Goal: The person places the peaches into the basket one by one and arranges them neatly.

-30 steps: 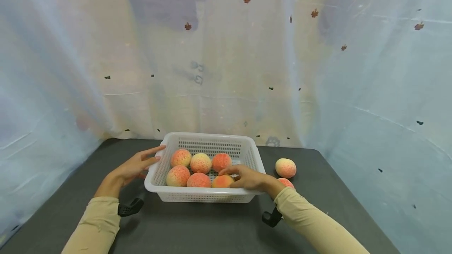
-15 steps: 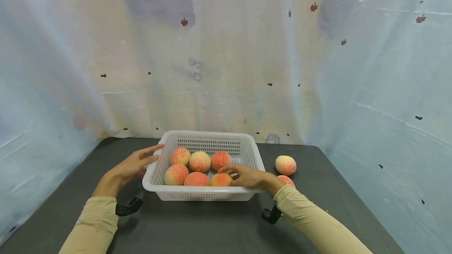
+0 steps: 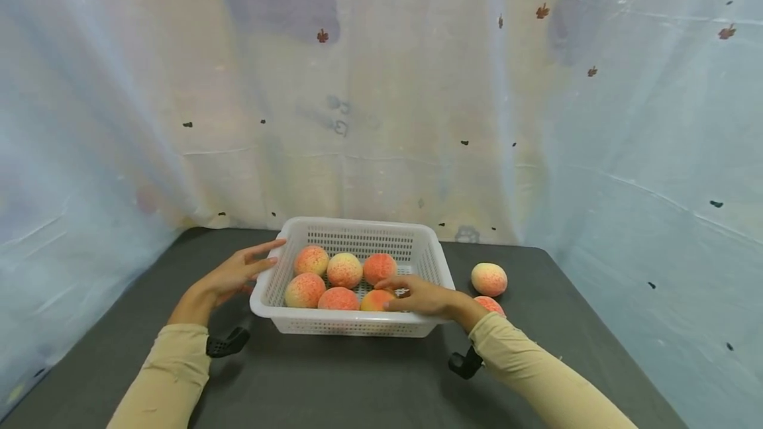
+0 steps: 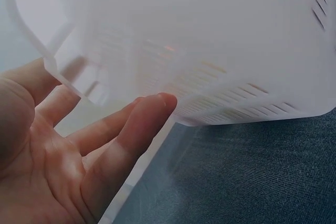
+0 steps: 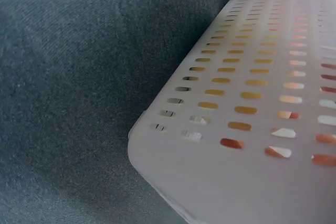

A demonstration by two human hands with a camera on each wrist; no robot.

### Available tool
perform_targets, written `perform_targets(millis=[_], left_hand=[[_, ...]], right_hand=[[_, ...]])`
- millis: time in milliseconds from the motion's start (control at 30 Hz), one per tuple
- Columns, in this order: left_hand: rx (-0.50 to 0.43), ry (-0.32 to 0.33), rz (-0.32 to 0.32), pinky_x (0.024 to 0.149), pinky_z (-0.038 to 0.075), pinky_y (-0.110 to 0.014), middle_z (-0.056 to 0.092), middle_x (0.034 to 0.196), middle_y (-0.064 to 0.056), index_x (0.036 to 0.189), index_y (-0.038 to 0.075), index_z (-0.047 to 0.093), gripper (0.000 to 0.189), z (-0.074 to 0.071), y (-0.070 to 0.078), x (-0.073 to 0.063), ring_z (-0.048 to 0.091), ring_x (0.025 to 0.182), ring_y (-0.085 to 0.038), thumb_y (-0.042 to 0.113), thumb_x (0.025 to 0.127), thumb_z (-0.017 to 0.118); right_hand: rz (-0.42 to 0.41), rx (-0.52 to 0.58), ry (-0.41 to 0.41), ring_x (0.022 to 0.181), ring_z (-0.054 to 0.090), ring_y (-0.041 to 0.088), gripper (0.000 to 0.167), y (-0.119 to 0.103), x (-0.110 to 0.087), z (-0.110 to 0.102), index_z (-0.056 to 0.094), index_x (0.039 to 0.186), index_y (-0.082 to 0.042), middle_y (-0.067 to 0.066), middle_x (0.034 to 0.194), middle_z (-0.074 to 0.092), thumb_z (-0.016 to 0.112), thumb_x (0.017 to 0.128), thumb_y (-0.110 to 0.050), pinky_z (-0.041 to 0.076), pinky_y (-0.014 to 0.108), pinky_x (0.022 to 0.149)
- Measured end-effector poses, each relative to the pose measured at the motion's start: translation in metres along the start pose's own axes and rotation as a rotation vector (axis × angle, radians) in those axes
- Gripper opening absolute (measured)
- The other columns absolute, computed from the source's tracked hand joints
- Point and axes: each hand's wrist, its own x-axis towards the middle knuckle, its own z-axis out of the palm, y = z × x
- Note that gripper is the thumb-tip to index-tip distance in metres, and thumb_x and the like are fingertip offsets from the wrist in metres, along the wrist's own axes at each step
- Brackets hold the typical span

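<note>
A white perforated plastic basket (image 3: 346,328) stands on the dark table, holding several peaches in two rows. My right hand (image 3: 420,298) reaches over the front right of it, fingers curled round a yellow-orange peach (image 3: 373,300) in the near row. At the left end, fairly straight fingers of my left hand (image 3: 235,275) touch the rim. The left wrist view shows that hand (image 4: 79,150) with fingertips against the outside of the basket (image 4: 247,35). In the right wrist view only the slotted basket wall (image 5: 294,187) and dark cloth show; the right hand is hidden.
A pale yellow and pink peach (image 3: 489,279) lies on the dark table (image 3: 334,382), right of the basket. Nearer, another peach (image 3: 491,305) is partly hidden by the right forearm. A translucent plastic curtain (image 3: 381,118) hangs behind and at both sides.
The head view has shifted slightly. Both hands keep about the same places on the basket and peach, and the peaches stay where they were.
</note>
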Motion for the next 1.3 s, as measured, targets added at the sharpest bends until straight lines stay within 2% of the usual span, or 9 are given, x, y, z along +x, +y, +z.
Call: perform_targets(millis=[133, 333, 600, 733, 900, 1000, 1167, 1300], left_hand=[[0.000, 0.009, -0.002, 0.086, 0.060, -0.052, 0.026, 0.163, -0.029, 0.164, 0.026, 0.019, 0.071, 0.001, 0.000, 0.001, 0.058, 0.129, -0.045, 0.040, 0.105, 0.055], [-0.027, -0.006, 0.004, 0.083, 0.060, -0.052, 0.023, 0.164, -0.030, 0.164, 0.026, 0.017, 0.072, 0.000, -0.001, 0.002, 0.059, 0.128, -0.046, 0.040, 0.104, 0.055], [-0.026, -0.006, -0.009, 0.086, 0.060, -0.051, 0.018, 0.166, -0.027, 0.164, 0.028, 0.016, 0.073, -0.001, -0.002, -0.001, 0.053, 0.133, -0.048, 0.041, 0.104, 0.055], [-0.022, -0.006, -0.010, 0.088, 0.059, -0.052, 0.016, 0.167, -0.026, 0.164, 0.028, 0.016, 0.073, 0.001, 0.000, 0.000, 0.050, 0.136, -0.050, 0.042, 0.104, 0.056], [-0.024, -0.005, -0.009, 0.087, 0.059, -0.052, 0.015, 0.168, -0.025, 0.164, 0.027, 0.017, 0.072, 0.003, 0.001, -0.001, 0.049, 0.136, -0.051, 0.040, 0.104, 0.056], [-0.023, -0.003, -0.003, 0.087, 0.060, -0.052, 0.015, 0.168, -0.025, 0.164, 0.027, 0.017, 0.072, 0.003, 0.002, -0.001, 0.049, 0.136, -0.051, 0.040, 0.104, 0.055], [-0.026, -0.006, 0.010, 0.086, 0.060, -0.052, 0.016, 0.167, -0.027, 0.164, 0.026, 0.017, 0.071, 0.004, 0.001, -0.001, 0.051, 0.134, -0.051, 0.038, 0.105, 0.055], [-0.015, 0.001, 0.016, 0.086, 0.060, -0.052, 0.016, 0.167, -0.027, 0.164, 0.026, 0.018, 0.070, 0.004, 0.001, -0.001, 0.049, 0.135, -0.053, 0.038, 0.105, 0.053]], right_hand=[[-0.010, 0.010, 0.004, 0.146, 0.040, 0.040, 0.046, 0.001, 0.000, -0.002, 0.052, 0.147, -0.013, 0.012, 0.156, 0.047, 0.058, 0.103, -0.025, 0.036, 0.058, 0.117], [-0.124, 0.006, 0.042, 0.141, 0.042, 0.051, 0.049, -0.006, -0.009, -0.012, 0.046, 0.148, 0.003, 0.026, 0.154, 0.045, 0.054, 0.106, -0.020, 0.040, 0.060, 0.113], [-0.122, -0.017, 0.239, 0.135, 0.053, 0.043, 0.047, -0.010, -0.033, -0.052, 0.049, 0.148, -0.003, 0.024, 0.151, 0.049, 0.055, 0.106, -0.023, 0.050, 0.054, 0.106], [-0.133, 0.001, 0.319, 0.134, 0.052, 0.046, 0.046, -0.004, -0.046, -0.076, 0.049, 0.147, -0.002, 0.025, 0.150, 0.050, 0.053, 0.106, -0.022, 0.049, 0.055, 0.106], [-0.104, -0.011, 0.435, 0.134, 0.052, 0.047, 0.046, 0.012, -0.063, -0.100, 0.047, 0.147, 0.000, 0.026, 0.150, 0.050, 0.052, 0.107, -0.022, 0.050, 0.053, 0.104], [-0.058, -0.026, 0.487, 0.135, 0.050, 0.046, 0.048, 0.025, -0.072, -0.109, 0.047, 0.148, 0.000, 0.027, 0.150, 0.049, 0.052, 0.107, -0.025, 0.050, 0.053, 0.106], [0.030, -0.026, 0.527, 0.139, 0.046, 0.049, 0.051, 0.050, -0.084, -0.116, 0.045, 0.148, 0.002, 0.030, 0.151, 0.046, 0.051, 0.107, -0.028, 0.044, 0.057, 0.110], [0.090, -0.066, 0.541, 0.137, 0.047, 0.049, 0.051, 0.073, -0.090, -0.117, 0.048, 0.147, 0.001, 0.031, 0.149, 0.049, 0.054, 0.106, -0.029, 0.046, 0.058, 0.108]])
